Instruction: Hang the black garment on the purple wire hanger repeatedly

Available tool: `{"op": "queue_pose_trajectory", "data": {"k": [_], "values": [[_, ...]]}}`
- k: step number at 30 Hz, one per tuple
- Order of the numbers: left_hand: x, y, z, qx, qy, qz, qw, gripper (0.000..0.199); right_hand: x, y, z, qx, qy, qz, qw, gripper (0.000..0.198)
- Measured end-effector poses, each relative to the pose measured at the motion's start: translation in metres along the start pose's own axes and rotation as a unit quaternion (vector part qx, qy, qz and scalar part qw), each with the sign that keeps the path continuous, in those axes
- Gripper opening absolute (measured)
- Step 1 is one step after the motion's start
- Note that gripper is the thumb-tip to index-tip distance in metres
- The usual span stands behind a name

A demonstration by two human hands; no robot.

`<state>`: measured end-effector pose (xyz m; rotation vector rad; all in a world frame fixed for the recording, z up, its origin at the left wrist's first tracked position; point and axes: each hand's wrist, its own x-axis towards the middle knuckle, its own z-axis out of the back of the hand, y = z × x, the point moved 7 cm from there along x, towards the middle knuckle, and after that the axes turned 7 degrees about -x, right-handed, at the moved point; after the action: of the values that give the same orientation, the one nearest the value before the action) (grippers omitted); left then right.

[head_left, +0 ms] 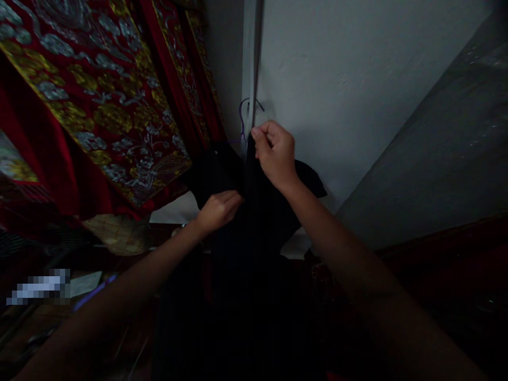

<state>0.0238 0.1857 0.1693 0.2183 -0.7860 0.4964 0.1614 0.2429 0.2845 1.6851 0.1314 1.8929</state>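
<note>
A black garment (pixel 270 222), probably a shirt with short sleeves, hangs on a thin purple hanger (pixel 241 119) against the wall. My right hand (pixel 275 153) is closed in a pinch at the garment's upper edge, just below and to the right of the hanger's hook. Lower and to the left, my left hand (pixel 219 210) has its fingers closed on the front of the same garment. In the dim light the folds and any fastening between my hands cannot be made out.
Red cloth (pixel 115 106) with gold and silver sequin embroidery hangs at the left. A pale vertical strip (pixel 252 58) runs down the white wall (pixel 337 69). Clear plastic sheeting (pixel 436 148) covers the right side. Small items, including a purple object (pixel 95 292), lie at lower left.
</note>
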Motion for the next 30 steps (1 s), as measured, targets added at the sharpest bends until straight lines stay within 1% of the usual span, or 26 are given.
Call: {"op": "queue_pose_trajectory", "data": {"k": [2,4,6,7,8,9,10,12,14,16,17,19,22,24,26,28,30], "values": [[-0.015,-0.010,-0.013,-0.003,0.028,0.002,1.000,0.016,0.004,-0.007,0.023,-0.002,-0.035,-0.022,0.999,0.037],[-0.028,-0.024,-0.023,-0.007,0.055,-0.003,0.998,0.016,-0.002,-0.020,0.049,-0.007,-0.059,-0.055,0.997,0.038],[-0.035,-0.039,-0.032,-0.024,0.081,-0.019,0.996,0.018,-0.017,-0.039,0.079,0.004,-0.079,-0.105,0.991,0.037],[-0.037,-0.046,-0.036,-0.034,0.093,-0.030,0.995,0.020,-0.027,-0.050,0.094,0.019,-0.088,-0.135,0.987,0.036],[-0.038,-0.053,-0.039,-0.043,0.101,-0.039,0.993,0.021,-0.037,-0.063,0.110,0.050,-0.112,-0.175,0.977,0.034],[-0.038,-0.058,-0.043,-0.052,0.111,-0.045,0.991,0.022,-0.049,-0.078,0.124,0.095,-0.137,-0.225,0.960,0.033],[-0.036,-0.062,-0.047,-0.058,0.119,-0.046,0.990,0.022,-0.060,-0.092,0.135,0.142,-0.154,-0.278,0.937,0.032],[-0.028,-0.064,-0.051,-0.067,0.126,-0.030,0.989,0.022,-0.079,-0.113,0.150,0.245,-0.179,-0.371,0.878,0.030],[-0.014,-0.057,-0.047,-0.075,0.108,0.010,0.991,0.020,-0.092,-0.123,0.156,0.335,-0.193,-0.432,0.815,0.030],[0.004,-0.043,-0.034,-0.075,0.059,0.072,0.993,0.027,-0.100,-0.123,0.158,0.406,-0.201,-0.456,0.766,0.033],[0.013,-0.034,-0.026,-0.070,0.031,0.104,0.992,0.033,-0.104,-0.121,0.157,0.431,-0.201,-0.460,0.750,0.034],[0.029,-0.016,-0.013,-0.050,-0.011,0.150,0.987,0.044,-0.115,-0.116,0.154,0.463,-0.203,-0.465,0.727,0.034],[0.044,0.006,-0.007,-0.018,-0.032,0.182,0.983,0.051,-0.144,-0.107,0.140,0.485,-0.220,-0.483,0.695,0.030],[0.046,0.019,-0.008,-0.009,-0.048,0.211,0.976,0.049,-0.168,-0.097,0.124,0.505,-0.231,-0.499,0.666,0.028],[0.046,0.029,-0.010,-0.004,-0.071,0.235,0.969,0.044,-0.193,-0.084,0.103,0.527,-0.227,-0.520,0.632,0.028],[0.044,0.038,-0.010,-0.009,-0.094,0.239,0.966,0.041,-0.218,-0.067,0.081,0.542,-0.220,-0.549,0.597,0.026],[0.040,0.052,-0.007,-0.034,-0.125,0.253,0.959,0.044,-0.244,-0.050,0.061,0.542,-0.219,-0.585,0.562,0.021]]}}
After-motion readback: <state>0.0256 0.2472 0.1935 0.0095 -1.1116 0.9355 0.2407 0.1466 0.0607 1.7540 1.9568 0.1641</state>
